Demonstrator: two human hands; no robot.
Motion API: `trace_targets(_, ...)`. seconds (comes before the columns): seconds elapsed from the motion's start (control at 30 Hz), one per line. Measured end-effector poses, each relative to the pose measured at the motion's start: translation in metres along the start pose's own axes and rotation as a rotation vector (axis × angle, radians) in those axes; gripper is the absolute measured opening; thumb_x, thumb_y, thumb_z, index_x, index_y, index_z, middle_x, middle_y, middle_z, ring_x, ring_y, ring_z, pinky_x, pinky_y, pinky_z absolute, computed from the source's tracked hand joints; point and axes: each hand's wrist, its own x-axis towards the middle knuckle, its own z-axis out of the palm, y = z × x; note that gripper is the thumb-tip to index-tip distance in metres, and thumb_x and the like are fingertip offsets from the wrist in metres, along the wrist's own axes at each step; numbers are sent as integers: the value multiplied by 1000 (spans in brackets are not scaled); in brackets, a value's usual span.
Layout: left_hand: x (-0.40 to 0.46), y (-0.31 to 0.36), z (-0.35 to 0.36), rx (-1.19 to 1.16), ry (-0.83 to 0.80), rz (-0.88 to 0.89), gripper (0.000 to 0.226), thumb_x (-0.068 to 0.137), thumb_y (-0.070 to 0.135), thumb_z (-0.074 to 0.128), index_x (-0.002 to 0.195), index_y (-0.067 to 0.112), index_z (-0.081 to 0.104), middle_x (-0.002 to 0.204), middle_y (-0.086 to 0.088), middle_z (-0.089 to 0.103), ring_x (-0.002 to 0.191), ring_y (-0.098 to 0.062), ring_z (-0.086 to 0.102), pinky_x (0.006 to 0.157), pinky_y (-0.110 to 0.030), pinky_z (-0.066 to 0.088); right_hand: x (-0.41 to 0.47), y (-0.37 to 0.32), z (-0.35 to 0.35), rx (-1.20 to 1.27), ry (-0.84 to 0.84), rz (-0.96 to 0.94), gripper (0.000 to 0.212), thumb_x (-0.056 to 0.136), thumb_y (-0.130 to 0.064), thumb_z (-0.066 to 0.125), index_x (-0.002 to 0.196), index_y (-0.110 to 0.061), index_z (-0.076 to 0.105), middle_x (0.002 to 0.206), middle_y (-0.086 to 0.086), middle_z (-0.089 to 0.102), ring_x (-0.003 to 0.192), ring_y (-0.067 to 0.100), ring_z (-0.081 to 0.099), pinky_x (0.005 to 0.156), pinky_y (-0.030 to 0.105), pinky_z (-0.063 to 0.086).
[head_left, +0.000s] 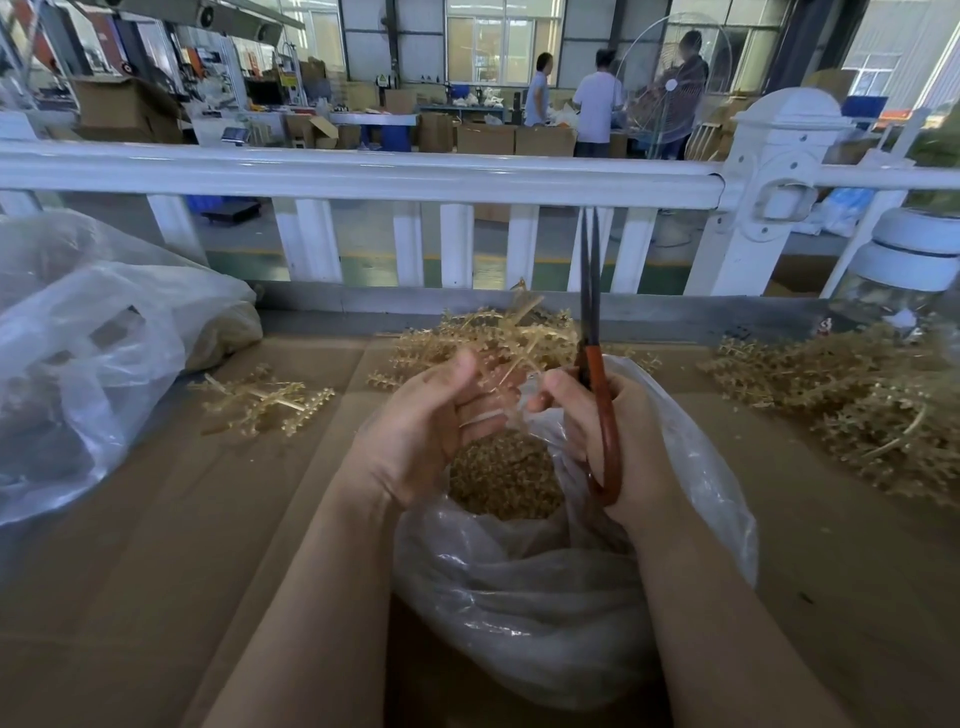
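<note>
Sitting at the near middle of the brown cardboard worktop (156, 545), a crumpled clear plastic bag (545, 613) holds small golden pieces (504, 478). Above it, the left hand (431, 431), fingers curled, seemingly pinches a pale plastic sprig (485, 418). The right hand (613, 441) grips orange-handled, dark-bladed scissors (597, 374), blades together and pointing up. A heap of golden sprigs (493, 332) lies toward the far edge.

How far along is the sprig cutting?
Done: the clear bag holds a layer of cut gold bits. In hand: the left hand holds one sprig over the bag, and the right hand grips the scissors. Left: a big pile on the right, a second pile behind the hands, and a loose sprig at left. Likely well short of finished.
</note>
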Motion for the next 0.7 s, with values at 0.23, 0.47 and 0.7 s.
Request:
trace_targets(0.23,1,-8,7,229,28,-11,30,72,26,80,97,9,77,93,-13,75,80,-16,68,71,-23,55,-1,1,1,71,13,-49,23,100,-7,58,88,11,63,47,-13,56,43,-3,55,44,7,40)
trace_targets(0.47,1,-7,8,101,107,-25,26,68,22,78,93,13,80,84,-6,75,69,-9,68,66,-21,57,3,6,0,-40,96,-58,18,96,-20,67,83,-9,72,69,-4,69,65,6,66,69,27,50)
trace_targets(0.7,4,-2,3,-184,237,5,13,69,12,73,80,7,77,68,-3,71,59,-7,67,60,-19,58,5,9,1,-121,117,-80,23,87,-32,75,87,-9,71,74,0,73,72,8,69,70,14,51)
